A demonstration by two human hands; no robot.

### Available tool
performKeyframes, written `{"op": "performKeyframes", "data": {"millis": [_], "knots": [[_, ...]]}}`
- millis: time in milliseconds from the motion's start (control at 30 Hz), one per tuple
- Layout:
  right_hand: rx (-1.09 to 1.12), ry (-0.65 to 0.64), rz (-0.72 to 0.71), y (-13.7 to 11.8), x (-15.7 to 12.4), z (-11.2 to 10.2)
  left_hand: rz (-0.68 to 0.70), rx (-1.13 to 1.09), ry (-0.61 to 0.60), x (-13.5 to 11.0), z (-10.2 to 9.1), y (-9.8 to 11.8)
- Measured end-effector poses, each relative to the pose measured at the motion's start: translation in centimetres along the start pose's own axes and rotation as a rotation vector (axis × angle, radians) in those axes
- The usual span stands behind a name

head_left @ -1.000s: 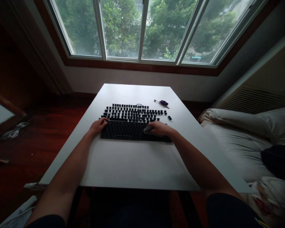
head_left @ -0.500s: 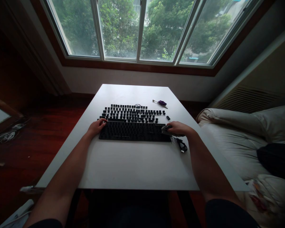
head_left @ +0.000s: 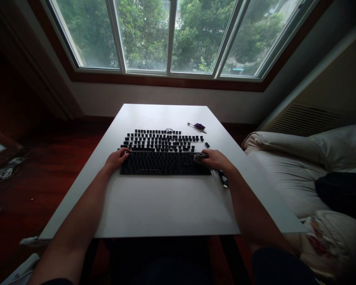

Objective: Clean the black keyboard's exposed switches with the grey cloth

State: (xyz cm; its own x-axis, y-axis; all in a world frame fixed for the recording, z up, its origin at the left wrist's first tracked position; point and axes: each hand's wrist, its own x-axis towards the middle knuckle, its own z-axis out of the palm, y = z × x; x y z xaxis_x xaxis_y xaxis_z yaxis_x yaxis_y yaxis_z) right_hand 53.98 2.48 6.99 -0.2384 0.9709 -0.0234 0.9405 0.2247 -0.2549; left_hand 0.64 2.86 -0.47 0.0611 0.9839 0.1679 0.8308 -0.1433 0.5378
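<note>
A black keyboard (head_left: 163,163) with its keycaps off lies flat on the white table. My left hand (head_left: 116,160) holds its upper left corner, fingers curled at the edge. In my right hand (head_left: 216,160) is a crumpled greyish cloth (head_left: 199,157), pressed on the keyboard's right part; the fingers partly cover it. Loose black keycaps (head_left: 154,138) stand in rows just behind the keyboard. A coiled black cable (head_left: 224,180) sits beside my right wrist, partly hidden by it.
A purple-handled tool (head_left: 199,126) and a single keycap (head_left: 207,145) lie at the right rear of the white table (head_left: 166,209). A pale sofa (head_left: 273,170) stands to the right, and a window (head_left: 169,39) is beyond the table.
My right hand has slid the cloth a little to the left over the keyboard. My left hand stays at the corner. The whole view has shifted slightly.
</note>
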Motion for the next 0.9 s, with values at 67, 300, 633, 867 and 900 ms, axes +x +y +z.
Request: {"op": "performKeyframes", "data": {"millis": [67, 300, 633, 867, 900], "knots": [[-0.013, 0.004, 0.003, -0.1, 0.3, 0.5, -0.003, 0.001, -0.006, 0.0, 0.0, 0.1], [-0.062, -0.067, 0.092, 3.2, -0.2, -0.6, -0.008, 0.0, -0.019, 0.0, -0.1, 0.4], [0.059, -0.022, -0.07, -1.3, -0.2, 0.6, -0.005, 0.01, -0.007, 0.2, 0.2, 0.0], [-0.016, -0.088, 0.122, 5.1, -0.3, -0.8, -0.001, 0.015, 0.004, 0.2, 0.2, 0.2], [-0.03, -0.067, 0.163, 5.6, -0.3, -1.1, -0.002, 0.016, 0.005, 0.2, 0.2, 0.2]]}}
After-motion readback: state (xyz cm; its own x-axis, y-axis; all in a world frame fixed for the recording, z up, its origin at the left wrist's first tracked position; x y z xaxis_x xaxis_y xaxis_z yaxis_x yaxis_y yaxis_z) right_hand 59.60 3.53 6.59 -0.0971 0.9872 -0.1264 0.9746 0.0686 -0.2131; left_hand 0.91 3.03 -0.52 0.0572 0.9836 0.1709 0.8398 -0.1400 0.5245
